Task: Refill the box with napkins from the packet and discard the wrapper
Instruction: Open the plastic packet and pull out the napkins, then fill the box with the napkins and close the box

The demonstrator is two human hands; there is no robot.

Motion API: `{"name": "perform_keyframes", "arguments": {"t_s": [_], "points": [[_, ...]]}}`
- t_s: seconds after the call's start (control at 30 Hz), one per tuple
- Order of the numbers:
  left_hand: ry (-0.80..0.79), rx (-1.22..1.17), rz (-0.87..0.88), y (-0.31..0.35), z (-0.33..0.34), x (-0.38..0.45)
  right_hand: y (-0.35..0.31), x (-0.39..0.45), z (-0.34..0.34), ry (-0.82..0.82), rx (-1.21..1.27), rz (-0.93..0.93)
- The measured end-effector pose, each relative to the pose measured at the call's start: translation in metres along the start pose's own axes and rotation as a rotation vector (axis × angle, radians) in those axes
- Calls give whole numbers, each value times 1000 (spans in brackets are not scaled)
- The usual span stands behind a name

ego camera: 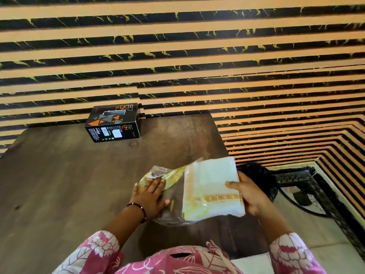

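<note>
Fingers of the right hand point(249, 192) curl round the napkin stack's point(212, 187) right edge, lifting it just above the table point(59, 184). The left hand point(150, 194) lies flat, pressing the clear wrapper point(167, 176) down. Napkins look light and soft, best pinched across the stack; the film looks slippery. The black box point(113, 123) stands well apart by the wall, with open tabletop between; the table's right edge is near.

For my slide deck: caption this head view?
Right hand lifts napkin stack; left hand presses wrapper.
</note>
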State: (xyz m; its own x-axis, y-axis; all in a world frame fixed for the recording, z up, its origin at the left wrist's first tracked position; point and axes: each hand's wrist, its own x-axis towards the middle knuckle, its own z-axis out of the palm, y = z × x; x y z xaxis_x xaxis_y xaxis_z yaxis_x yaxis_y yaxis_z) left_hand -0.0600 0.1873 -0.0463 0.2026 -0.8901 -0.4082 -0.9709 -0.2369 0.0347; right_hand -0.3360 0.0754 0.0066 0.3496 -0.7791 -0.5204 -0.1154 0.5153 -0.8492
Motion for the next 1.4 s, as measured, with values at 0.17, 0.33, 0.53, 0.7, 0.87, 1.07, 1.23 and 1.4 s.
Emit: {"name": "perform_keyframes", "arguments": {"t_s": [0.17, 0.33, 0.53, 0.7, 0.87, 1.07, 1.23, 1.4], "points": [[-51, 58, -375, -5, -20, -10, -9, -5, -12, 78, 381, -88], [-23, 50, -437, 2, -44, -14, 13, 5, 11, 302, 658, -49], [94, -37, 17, 15, -28, -11, 36, 2, 40, 281, 645, -32], [-38, -141, -141, 0, 0, 0, 44, -3, 46, 204, 544, 76], [-38, -139, -373, -8, -8, -3, 53, -10, 53, 135, 388, 211], [-58, -187, -425, -15, -3, -3, 50, -21, 48, -23, 20, 411], [10, -292, -423, -24, -2, -11, 59, -32, 69, -128, -39, 349], [221, -222, -347, -27, -6, -37, 62, -39, 116, -194, -194, 85]]}}
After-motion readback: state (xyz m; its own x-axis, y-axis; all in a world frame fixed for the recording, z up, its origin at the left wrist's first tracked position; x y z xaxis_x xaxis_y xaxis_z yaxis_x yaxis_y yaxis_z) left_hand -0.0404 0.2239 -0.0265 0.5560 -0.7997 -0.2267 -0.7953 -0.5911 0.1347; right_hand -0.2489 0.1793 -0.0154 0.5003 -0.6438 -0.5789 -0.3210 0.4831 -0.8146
